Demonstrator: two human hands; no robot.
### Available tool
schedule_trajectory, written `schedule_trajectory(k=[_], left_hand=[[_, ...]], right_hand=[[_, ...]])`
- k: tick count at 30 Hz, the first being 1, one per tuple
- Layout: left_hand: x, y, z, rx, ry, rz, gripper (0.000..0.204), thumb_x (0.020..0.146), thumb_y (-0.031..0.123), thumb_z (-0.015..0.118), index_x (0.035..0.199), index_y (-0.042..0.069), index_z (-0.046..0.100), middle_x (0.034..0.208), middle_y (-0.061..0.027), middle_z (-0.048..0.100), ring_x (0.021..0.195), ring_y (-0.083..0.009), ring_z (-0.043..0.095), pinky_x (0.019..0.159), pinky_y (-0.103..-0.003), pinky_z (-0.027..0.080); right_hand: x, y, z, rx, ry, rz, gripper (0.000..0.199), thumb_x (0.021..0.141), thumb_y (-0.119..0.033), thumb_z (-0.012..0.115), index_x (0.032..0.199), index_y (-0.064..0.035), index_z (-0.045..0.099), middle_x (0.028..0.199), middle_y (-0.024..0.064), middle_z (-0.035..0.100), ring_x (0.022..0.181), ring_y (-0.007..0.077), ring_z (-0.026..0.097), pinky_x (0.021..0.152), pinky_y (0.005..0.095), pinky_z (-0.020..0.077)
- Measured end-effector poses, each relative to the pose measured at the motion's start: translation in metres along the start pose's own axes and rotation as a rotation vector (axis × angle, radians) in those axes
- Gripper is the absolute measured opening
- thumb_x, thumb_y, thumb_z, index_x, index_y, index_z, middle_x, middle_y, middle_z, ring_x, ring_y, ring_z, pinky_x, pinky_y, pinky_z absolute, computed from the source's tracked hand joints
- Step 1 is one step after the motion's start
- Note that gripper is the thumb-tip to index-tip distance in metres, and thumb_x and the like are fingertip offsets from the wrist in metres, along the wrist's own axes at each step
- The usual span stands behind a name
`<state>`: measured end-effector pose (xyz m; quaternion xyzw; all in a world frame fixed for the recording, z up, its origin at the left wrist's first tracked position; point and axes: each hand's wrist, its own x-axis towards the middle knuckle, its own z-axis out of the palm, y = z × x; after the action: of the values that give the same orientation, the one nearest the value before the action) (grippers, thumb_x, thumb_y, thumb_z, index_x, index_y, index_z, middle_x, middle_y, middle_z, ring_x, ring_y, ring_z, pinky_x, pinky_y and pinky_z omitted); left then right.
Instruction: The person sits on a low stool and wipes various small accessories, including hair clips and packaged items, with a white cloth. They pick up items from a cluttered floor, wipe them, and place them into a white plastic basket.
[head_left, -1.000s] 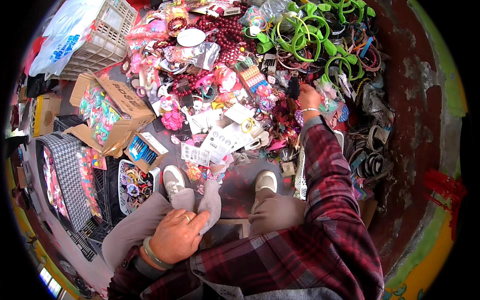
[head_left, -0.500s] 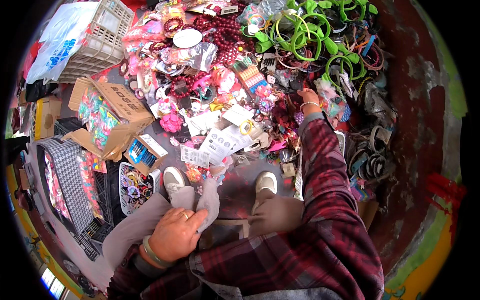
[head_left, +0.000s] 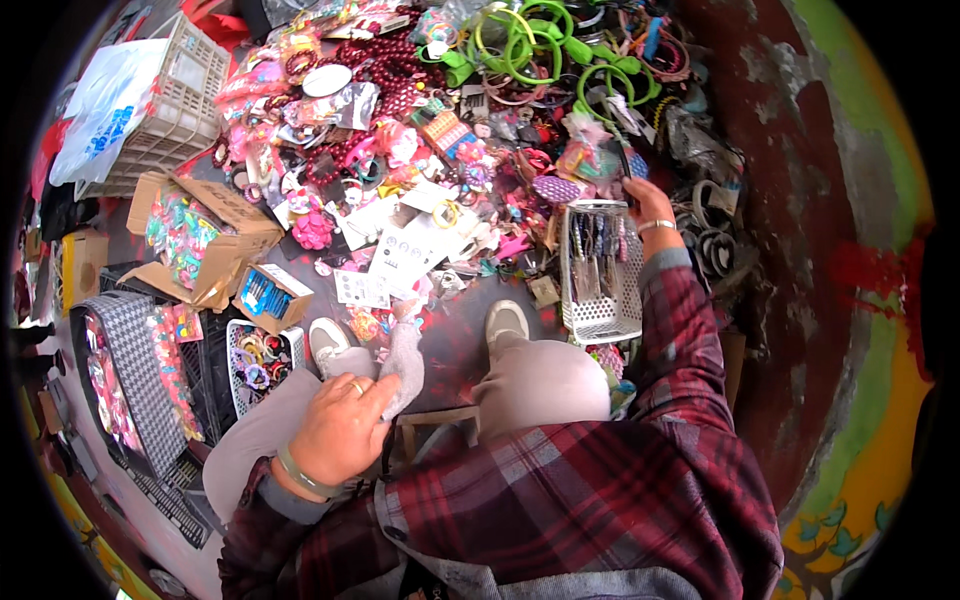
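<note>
The right hand [head_left: 648, 203] reaches out to the far top edge of a small white plastic basket [head_left: 600, 268]. Its fingers curl around the rim and something dark and thin, maybe a hair clip. I cannot tell for sure what it pinches. The basket stands on the floor, just beside the right shoe [head_left: 505, 322], and it has dark thin things standing in it.

The left hand [head_left: 342, 428] rests on the left knee. It is closed on a grey cloth [head_left: 405, 362] that hangs down toward the left shoe [head_left: 328, 342].

The basket leans against a heap of small things. If the right hand pulls the rim too hard, the basket could tip and the thin things could spill into the pile [head_left: 420, 150] of hair clips, beads and bands. Then they would be hard to find again. The person leans far forward, so a sleeve could also knock the basket. The cloth could slip off the knee onto the dusty floor.

Many things are hard to see. The pile is so mixed up that most small pieces blur together. The green hoops [head_left: 520, 45] at the top bend with the edge of the picture. The cardboard box [head_left: 205, 235] on the left shows bright packets, but I cannot tell what they are. The right arm hides what lies under it.
</note>
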<state>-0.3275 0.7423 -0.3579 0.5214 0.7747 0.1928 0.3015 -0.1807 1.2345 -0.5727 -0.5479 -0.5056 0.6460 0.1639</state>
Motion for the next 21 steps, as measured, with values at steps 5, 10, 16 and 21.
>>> schedule_trajectory(k=[5,10,16,21], left_hand=[[0.003,0.007,0.004,0.023,0.043,0.03,0.042,0.063,0.002,0.059,0.105,0.0,0.055,0.082,-0.0163,0.055,0.079,-0.0343,0.053,0.073,-0.041,0.043],[0.005,0.008,0.008,0.053,0.005,0.03,0.042,0.065,0.004,0.059,0.106,0.003,0.054,0.082,-0.0135,0.055,0.081,-0.0326,0.052,0.074,-0.041,0.042],[0.013,0.006,0.013,0.057,-0.006,0.035,0.043,0.065,0.004,0.059,0.107,0.001,0.054,0.081,-0.0146,0.054,0.08,-0.0336,0.052,0.073,-0.04,0.042],[0.017,0.006,0.014,0.052,-0.025,0.038,0.043,0.065,0.004,0.059,0.108,0.0,0.053,0.08,-0.0154,0.053,0.079,-0.0337,0.052,0.072,-0.041,0.042]], right_hand=[[-0.05,0.041,-0.078,-0.176,0.243,0.005,0.028,0.074,-0.016,0.07,0.098,-0.0031,0.062,0.06,-0.0015,0.055,0.042,0.0076,0.042,0.037,0.0231,0.0296],[-0.056,0.117,-0.131,-0.171,0.412,0.086,0.033,0.072,-0.017,0.068,0.102,-0.0033,0.061,0.077,0.0062,0.062,0.052,0.015,0.056,0.045,0.0283,0.0447],[-0.068,0.144,-0.118,-1.029,0.576,-0.09,0.026,0.069,-0.022,0.059,0.09,-0.0102,0.067,0.088,0.0167,0.064,0.086,0.0351,0.061,0.077,0.0414,0.0474],[-0.072,0.15,-0.095,-1.115,0.608,0.014,0.021,0.071,-0.02,0.058,0.086,-0.0087,0.066,0.087,0.0167,0.064,0.085,0.0346,0.061,0.075,0.0407,0.0482]])
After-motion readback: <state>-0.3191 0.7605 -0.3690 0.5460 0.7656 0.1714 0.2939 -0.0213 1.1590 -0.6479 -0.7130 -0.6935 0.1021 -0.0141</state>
